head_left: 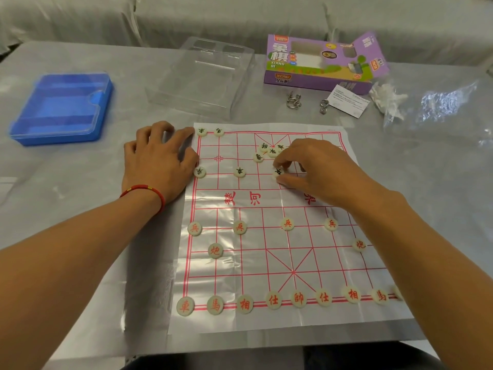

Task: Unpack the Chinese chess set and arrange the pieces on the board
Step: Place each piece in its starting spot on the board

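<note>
Xiangqi board (266,252), a creased glossy sheet printed with red grid lines, lies flat at the near edge of the table (80,182), its right part hidden under the right forearm. Along its near edge sit nine red-lettered pieces (298,299), the last half cut off by that arm; above them stand two red cannons (215,250) and four red soldiers (239,227), with any fifth hidden. On the far half, three black soldiers line one row; the right hand (314,169) pinches the third black soldier (277,172) between thumb and curled fingertips. Just beyond it four black pieces (268,151) cluster loosely, partly hidden by the knuckles. Two black pieces (210,131) sit at the far left corner. The left hand (160,158), fingers spread and straight, presses the board's left edge; a red cord bracelet (144,192) circles its wrist. Toward the table's far edge lie a blue plastic case (62,108), a clear blister tray (205,76), the purple xiangqi box (320,62), two metal ring puzzles (293,100), a paper leaflet (349,100) and crumpled clear wrapping (440,108).
</note>
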`<state>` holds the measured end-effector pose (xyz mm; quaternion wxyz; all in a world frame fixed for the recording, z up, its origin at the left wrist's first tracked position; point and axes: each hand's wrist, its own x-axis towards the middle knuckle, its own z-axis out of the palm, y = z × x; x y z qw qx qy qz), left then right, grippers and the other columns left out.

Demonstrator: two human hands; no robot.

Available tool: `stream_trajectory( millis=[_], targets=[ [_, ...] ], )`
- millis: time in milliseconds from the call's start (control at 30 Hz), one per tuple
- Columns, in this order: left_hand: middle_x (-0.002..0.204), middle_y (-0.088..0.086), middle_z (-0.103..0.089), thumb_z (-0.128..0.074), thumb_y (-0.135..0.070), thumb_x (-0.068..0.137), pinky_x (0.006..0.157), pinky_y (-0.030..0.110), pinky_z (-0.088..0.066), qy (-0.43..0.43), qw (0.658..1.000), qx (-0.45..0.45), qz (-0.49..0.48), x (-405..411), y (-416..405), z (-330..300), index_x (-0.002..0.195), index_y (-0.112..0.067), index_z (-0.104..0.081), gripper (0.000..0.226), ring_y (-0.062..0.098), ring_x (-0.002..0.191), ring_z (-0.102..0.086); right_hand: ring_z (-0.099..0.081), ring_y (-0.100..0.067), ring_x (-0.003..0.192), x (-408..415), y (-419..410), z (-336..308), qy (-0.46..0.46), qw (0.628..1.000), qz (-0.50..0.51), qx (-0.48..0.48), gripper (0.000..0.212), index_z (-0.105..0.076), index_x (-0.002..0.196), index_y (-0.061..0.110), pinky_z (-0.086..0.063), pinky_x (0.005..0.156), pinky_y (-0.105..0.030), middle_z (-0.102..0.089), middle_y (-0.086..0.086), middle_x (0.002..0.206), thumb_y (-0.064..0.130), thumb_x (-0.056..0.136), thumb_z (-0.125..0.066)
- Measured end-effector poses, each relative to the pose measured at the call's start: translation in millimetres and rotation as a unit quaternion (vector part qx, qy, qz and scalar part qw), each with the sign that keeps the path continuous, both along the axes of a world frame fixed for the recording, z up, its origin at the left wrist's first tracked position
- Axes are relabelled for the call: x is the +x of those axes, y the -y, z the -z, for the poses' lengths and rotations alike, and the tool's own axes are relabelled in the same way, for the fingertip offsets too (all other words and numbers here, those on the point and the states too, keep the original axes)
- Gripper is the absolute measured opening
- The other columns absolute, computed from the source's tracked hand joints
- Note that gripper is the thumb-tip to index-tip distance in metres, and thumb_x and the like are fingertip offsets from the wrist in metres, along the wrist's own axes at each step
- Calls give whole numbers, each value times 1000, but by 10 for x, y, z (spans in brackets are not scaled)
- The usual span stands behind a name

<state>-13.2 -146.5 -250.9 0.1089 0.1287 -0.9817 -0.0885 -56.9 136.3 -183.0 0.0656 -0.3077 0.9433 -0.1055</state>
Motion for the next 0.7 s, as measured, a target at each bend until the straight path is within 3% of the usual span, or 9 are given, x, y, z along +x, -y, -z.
stream_trajectory(
  millis=[233,367,467,600,700],
  targets=[
    [145,2,-38,-35,-54,98,111,50,-28,1,1000,2,2,15,-8,-29,145,-37,-38,51,28,137,-31,-57,-15,103,-3,22,17,-4,1000,2,6,34,-67,122,27,-51,91,-33,-65,5,118,39,91,-68],
    [144,1,-38,-34,-54,97,110,50,-28,-2,1000,1,3,20,-7,-33,144,-39,-39,50,28,136,-31,-52,-9,88,-12,-106,-79,-27,999,16,-25,35,-65,121,30,-47,79,-28,-64,9,110,43,89,-68],
    [144,1,-38,-34,-54,98,110,50,-28,0,1000,1,2,20,-6,-29,144,-39,-39,49,28,136,-31,-50,-6,74,-47,-396,-233,-63,994,66,-54,27,-67,117,28,-45,73,-27,-64,9,100,35,91,-67],
    [144,3,-39,-36,-54,98,109,52,-29,1,1000,-2,2,22,-7,-28,145,-38,-39,50,30,135,-32,-57,-2,77,11,-856,-316,-33,977,191,-89,20,-71,111,27,-39,67,-14,-64,11,93,30,91,-68],
    [145,4,-39,-36,-54,98,109,54,-29,7,1000,-4,-1,27,-15,-40,144,-38,-39,49,31,135,-32,-56,-3,78,128,-957,-235,-21,968,229,-97,22,-71,112,24,-42,72,-17,-64,10,94,30,91,-69]
  ],
)
